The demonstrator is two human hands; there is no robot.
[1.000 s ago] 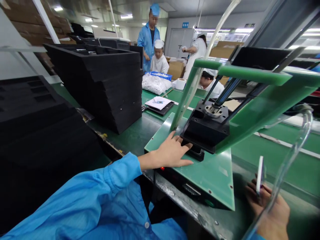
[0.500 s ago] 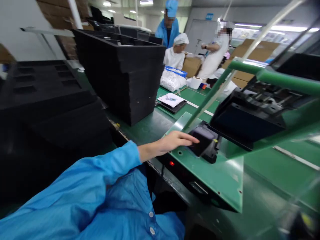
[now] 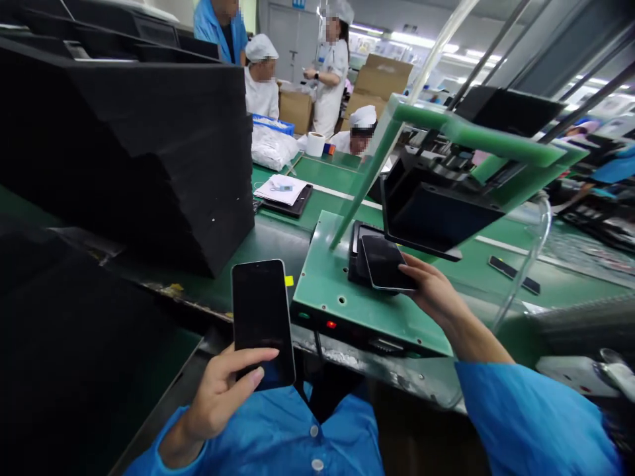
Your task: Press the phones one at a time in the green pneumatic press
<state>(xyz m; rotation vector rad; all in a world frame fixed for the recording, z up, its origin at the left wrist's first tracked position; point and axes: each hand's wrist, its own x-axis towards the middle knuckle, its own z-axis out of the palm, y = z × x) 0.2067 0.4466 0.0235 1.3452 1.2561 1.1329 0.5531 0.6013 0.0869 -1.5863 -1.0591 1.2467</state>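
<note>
Black glass, item one: a dark-screened phone, upright in my left hand, screen toward me, thumb laid across its lower edge and fingers closed behind it, held above my blue-smocked lap just short of the tabletop edge. Item two: a second phone, also dark-faced, gripped at its near corner by my right hand, fingers curled under it and thumb on top; it lies tilted over a black cradle, though I cannot tell whether it rests fully in it. Item three: the green fixture plate bearing that cradle, directly beneath my right hand, with a red indicator light on its front face, ahead of my left hand. Item four: a black press head on a green frame, hanging just above and beyond my right hand. Item five: a tall stack of black foam trays, forward and left of my left hand. Item six: a clipboard with paper, well beyond both hands on the green tabletop. Item seven: a dark slim strip lying flat to the right of my right hand. Item eight: co-workers in white and blue smocks, far beyond the hands, among cardboard boxes.
</note>
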